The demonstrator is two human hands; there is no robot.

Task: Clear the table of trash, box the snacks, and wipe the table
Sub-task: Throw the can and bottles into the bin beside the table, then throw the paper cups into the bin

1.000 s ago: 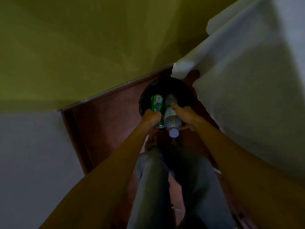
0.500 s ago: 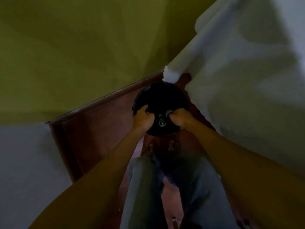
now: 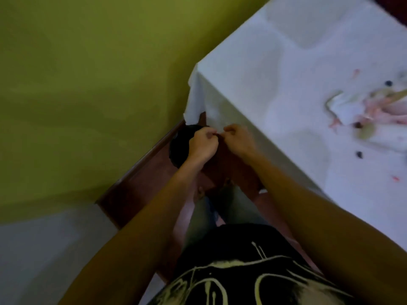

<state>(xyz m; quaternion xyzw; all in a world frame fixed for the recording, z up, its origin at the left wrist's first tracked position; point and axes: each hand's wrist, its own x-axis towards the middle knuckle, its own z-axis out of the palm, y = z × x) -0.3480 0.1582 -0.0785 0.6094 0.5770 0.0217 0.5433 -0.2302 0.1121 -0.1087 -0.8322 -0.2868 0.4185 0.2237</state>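
A black round bin (image 3: pixel 178 148) stands on the floor beside the corner of a table covered in white cloth (image 3: pixel 275 89). My left hand (image 3: pixel 203 145) hovers above the bin's right side with fingers curled and nothing in it. My right hand (image 3: pixel 239 139) is close beside it, also curled and holding nothing, in front of the hanging cloth. The two hands nearly touch at the fingertips. On the tabletop at the right lies a heap of crumpled paper and wrappers (image 3: pixel 363 108), pale and pinkish. The can and bottle are out of sight.
A green wall (image 3: pixel 88 73) rises at the left with a dark wooden skirting (image 3: pixel 141 170) along the reddish floor. Small dark bits (image 3: pixel 359 154) and red scraps (image 3: pixel 395 178) dot the cloth. My legs and black shirt fill the bottom of the view.
The green can and the plastic bottle went down into the bin and left my hands. Both hands have lifted and drawn together, and my head has turned so the tabletop shows.
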